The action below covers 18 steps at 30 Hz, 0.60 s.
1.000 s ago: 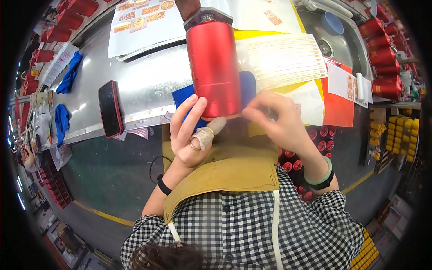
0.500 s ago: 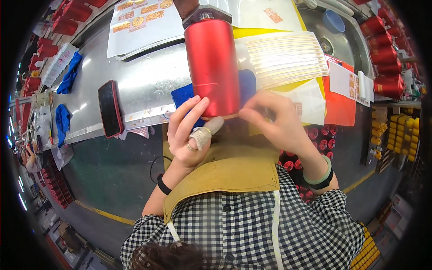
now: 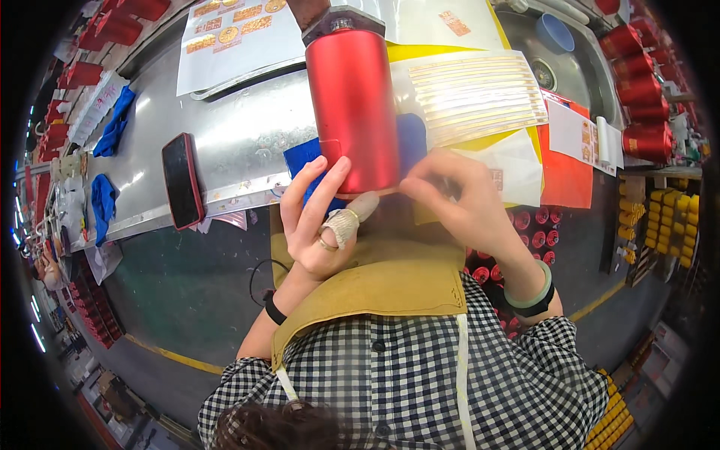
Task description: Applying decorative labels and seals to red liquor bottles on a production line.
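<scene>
A glossy red metal cylinder (image 3: 352, 112) hangs from a dark metal fixture (image 3: 343, 22) at the table's front edge. My left hand (image 3: 322, 225) is at its lower left, two fingers stretched apart with their tips by the cylinder's side. A digit in a pale ribbed covering (image 3: 345, 223) presses at the bottom rim. At the lower right, my right hand (image 3: 461, 195) pinches the end of a thin pale strip (image 3: 388, 192) that runs along the rim towards my left hand. A blue cloth (image 3: 411, 139) shows behind the cylinder.
A phone (image 3: 183, 181) lies on the metal table (image 3: 247, 124) to the left. Right of the cylinder are a sheet of gold strips (image 3: 480, 97) and a red sheet (image 3: 566, 169). Further right is a sink (image 3: 592, 75) with a blue bowl (image 3: 556, 34). Red cylinders (image 3: 646, 142) stand beyond.
My left hand has shifted slightly to the right along the bottom rim. The strip's right end slants up a little more towards my right fingertips. The cylinder sits slightly higher in view.
</scene>
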Tool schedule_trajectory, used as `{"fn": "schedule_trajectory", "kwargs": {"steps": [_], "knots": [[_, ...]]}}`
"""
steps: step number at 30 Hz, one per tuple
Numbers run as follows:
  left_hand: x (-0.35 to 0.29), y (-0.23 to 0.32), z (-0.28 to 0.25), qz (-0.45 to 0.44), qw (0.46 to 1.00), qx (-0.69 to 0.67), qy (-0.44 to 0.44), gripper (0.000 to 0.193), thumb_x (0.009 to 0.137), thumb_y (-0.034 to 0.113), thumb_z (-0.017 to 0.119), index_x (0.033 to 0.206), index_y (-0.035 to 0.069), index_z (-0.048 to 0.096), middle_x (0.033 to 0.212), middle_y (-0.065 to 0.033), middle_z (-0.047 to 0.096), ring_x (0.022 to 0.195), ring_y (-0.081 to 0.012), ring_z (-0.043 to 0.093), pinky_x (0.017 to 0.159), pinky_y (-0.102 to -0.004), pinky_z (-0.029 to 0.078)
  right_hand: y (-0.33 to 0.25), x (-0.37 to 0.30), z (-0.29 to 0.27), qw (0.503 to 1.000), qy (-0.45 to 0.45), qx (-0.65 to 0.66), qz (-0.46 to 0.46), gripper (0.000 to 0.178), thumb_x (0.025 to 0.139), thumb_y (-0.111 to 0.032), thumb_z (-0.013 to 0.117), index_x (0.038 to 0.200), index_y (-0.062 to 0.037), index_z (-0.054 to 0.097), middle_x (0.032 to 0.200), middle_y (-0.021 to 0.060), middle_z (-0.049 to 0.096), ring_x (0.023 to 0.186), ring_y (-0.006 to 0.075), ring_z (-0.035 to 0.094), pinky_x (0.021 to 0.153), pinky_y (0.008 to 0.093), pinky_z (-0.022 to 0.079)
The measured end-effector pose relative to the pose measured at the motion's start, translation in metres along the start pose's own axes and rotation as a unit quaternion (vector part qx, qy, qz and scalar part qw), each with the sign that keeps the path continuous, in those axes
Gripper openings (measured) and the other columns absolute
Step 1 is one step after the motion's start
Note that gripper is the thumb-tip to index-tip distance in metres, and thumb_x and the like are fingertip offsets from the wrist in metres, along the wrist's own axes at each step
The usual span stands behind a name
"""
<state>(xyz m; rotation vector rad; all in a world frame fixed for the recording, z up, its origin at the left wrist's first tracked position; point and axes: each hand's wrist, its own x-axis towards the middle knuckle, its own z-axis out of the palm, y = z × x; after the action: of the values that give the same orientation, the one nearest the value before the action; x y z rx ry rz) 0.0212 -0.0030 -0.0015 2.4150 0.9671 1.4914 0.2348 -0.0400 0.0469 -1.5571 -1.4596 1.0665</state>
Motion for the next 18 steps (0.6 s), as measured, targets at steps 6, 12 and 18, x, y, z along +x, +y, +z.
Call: {"fn": "schedule_trajectory", "kwargs": {"steps": [6, 12, 18], "knots": [[-0.004, -0.001, 0.006, -0.118, 0.989, -0.079, 0.033, 0.025, 0.079, -0.002, 0.084, 0.101, 0.002, 0.073, 0.115, -0.0169, 0.074, 0.109, -0.0374, 0.070, 0.090, -0.0397, 0.061, -0.004, 0.001, 0.004, 1.000, 0.001, -0.004, -0.007, 0.019, 0.094, -0.020, 0.074, 0.091, -0.0003, 0.073, 0.080, 0.0089, 0.068, 0.066, 0.0186, 0.061, 0.063, 0.0328, 0.047], [-0.012, -0.004, 0.004, -0.131, 0.987, -0.081, 0.048, 0.041, 0.082, -0.004, 0.081, 0.120, 0.003, 0.068, 0.119, -0.0207, 0.072, 0.111, -0.0379, 0.070, 0.091, -0.0433, 0.061, -0.003, 0.002, 0.006, 1.000, 0.003, 0.003, -0.015, 0.020, 0.093, -0.020, 0.075, 0.090, 0.0000, 0.072, 0.078, 0.0080, 0.065, 0.064, 0.0170, 0.058, 0.061, 0.0317, 0.046], [-0.008, -0.013, 0.002, 0.009, 0.998, -0.065, 0.002, 0.038, 0.075, -0.006, 0.084, 0.110, 0.001, 0.070, 0.122, -0.0197, 0.071, 0.114, -0.0390, 0.068, 0.093, -0.0457, 0.059, 0.003, 0.002, 0.007, 0.999, 0.021, -0.003, -0.024, 0.020, 0.091, -0.019, 0.077, 0.089, 0.0003, 0.071, 0.077, 0.0079, 0.064, 0.064, 0.0164, 0.058, 0.062, 0.0320, 0.046]]}}
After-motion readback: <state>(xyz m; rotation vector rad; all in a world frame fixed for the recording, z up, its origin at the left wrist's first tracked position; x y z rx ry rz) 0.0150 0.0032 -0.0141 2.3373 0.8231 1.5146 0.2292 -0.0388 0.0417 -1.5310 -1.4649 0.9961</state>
